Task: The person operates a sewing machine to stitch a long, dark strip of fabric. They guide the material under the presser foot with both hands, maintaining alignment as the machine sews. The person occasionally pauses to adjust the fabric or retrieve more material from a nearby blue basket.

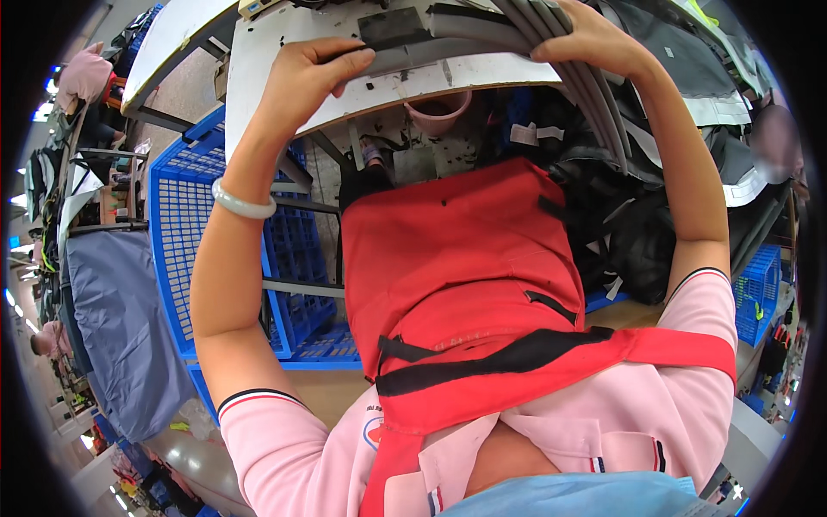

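Note:
Both my arms reach out over the worktable's edge. My left hand is closed at the left end of a long grey strip, with thumb and fingers pinching it. The strip runs rightward, curving slightly, to my right hand. That hand is closed around a bundle of similar grey strips, whose ends fan out and hang down past the table edge. A dark flat piece lies on the tabletop behind the strip. The top of the bundle is cut off by the picture's edge.
The white worktable curves across the top. A blue plastic crate stands at the left, and a pink bucket sits beneath the table. Black material is heaped at the right, below dark fabric pieces. A red apron covers my lap.

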A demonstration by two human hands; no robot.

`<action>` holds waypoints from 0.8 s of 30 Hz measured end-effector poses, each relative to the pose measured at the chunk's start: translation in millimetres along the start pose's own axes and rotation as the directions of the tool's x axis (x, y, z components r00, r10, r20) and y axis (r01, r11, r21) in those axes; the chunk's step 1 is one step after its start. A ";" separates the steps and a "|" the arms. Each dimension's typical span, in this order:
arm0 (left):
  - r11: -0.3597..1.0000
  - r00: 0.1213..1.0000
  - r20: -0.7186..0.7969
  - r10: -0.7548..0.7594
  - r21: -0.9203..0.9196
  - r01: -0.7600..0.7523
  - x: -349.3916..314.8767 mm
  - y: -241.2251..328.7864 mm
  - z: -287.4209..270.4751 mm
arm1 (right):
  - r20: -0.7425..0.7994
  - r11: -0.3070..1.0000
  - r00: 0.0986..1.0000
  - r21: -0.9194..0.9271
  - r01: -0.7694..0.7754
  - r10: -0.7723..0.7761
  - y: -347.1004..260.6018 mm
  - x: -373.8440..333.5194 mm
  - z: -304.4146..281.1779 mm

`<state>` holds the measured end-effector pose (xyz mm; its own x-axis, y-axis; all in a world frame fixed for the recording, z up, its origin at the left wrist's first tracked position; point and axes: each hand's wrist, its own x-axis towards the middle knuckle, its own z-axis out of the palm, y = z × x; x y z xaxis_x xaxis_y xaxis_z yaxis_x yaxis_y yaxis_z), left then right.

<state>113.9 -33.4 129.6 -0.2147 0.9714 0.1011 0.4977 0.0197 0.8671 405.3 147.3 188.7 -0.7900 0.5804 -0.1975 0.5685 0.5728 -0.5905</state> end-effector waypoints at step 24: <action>0.991 0.996 -0.071 -0.056 -0.124 0.047 37.6 -12.3 -6.9 | -0.062 0.994 0.996 0.077 0.075 -0.071 12.3 49.2 -19.3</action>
<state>93.9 1.3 126.1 -0.3019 0.9494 0.0867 0.3789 0.0361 0.9248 377.9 194.0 186.8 -0.8125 0.5731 -0.1069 0.4882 0.5687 -0.6620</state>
